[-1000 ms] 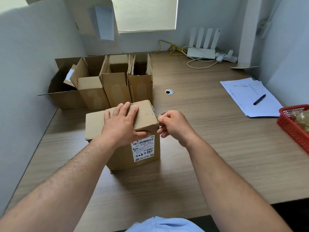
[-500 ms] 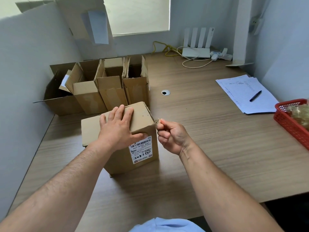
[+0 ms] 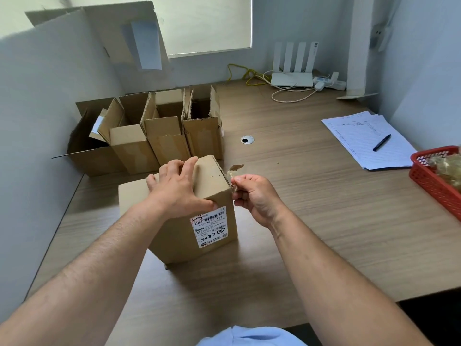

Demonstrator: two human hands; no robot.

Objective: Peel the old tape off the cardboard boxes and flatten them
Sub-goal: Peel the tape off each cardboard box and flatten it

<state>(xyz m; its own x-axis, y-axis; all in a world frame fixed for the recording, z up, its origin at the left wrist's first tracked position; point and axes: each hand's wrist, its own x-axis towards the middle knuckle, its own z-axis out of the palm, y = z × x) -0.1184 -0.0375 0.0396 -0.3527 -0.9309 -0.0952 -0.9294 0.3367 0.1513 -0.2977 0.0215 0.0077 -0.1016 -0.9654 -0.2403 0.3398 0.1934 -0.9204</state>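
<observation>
**Entry: labelled carton, tape strip being lifted**

Task item: closed brown cardboard box with a white barcode label on its near face. It stands upright on the wood-grain desk, in front of the person.

Left hand: laid flat on the box top with fingers spread, thumb down over the front edge, pressing the box in place.

Right hand: fingers curled, thumb and forefinger pinching a torn end of translucent brownish tape at the top right edge of the box.

Step in hand, as judged: peeling. The strip is started at one corner only, and the box is not yet flattened.

Next move calls for: a steady pull along the seam, low and close to the cardboard, with the left hand bracing. The ragged end suggests the tape may tear short.

Also present: a row of open brown cardboard boxes behind. At the right edge, a red plastic mesh basket holds what looks like crumpled tape.
</observation>
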